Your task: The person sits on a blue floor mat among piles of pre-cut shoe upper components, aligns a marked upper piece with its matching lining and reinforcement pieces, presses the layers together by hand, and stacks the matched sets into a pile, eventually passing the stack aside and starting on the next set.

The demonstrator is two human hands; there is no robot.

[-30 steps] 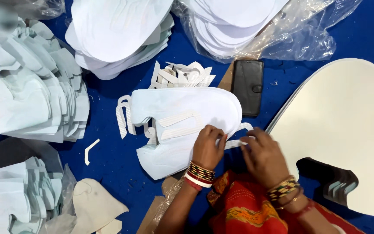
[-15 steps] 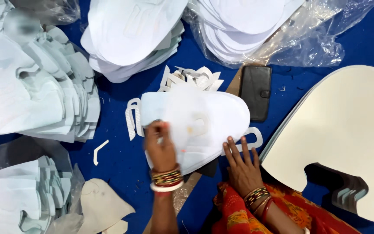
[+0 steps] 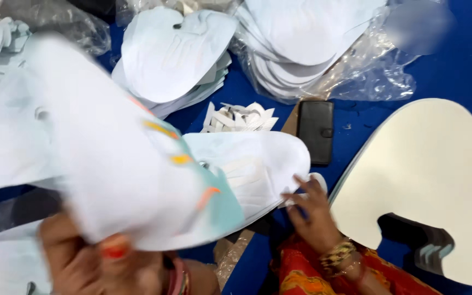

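My left hand (image 3: 91, 257) grips a large white die-cut sheet (image 3: 99, 158) and holds it up close to the camera, blurred, with small orange and teal marks near its lower edge. It hides much of the left side. My right hand (image 3: 312, 210) rests with spread fingers on the right edge of a white cut-out stack (image 3: 258, 169) lying on the blue surface in front of me. Bangles circle both wrists.
More white cut-out stacks (image 3: 176, 54) lie at the back, one in clear plastic wrap (image 3: 329, 60). A black wallet (image 3: 316, 131) lies beside a heap of paper scraps (image 3: 239, 117). A big cream heart-shaped board (image 3: 432, 180) fills the right.
My left hand has lifted the top sheet off the stack and swung it up and left towards the camera. My right hand stays at the stack's right edge.
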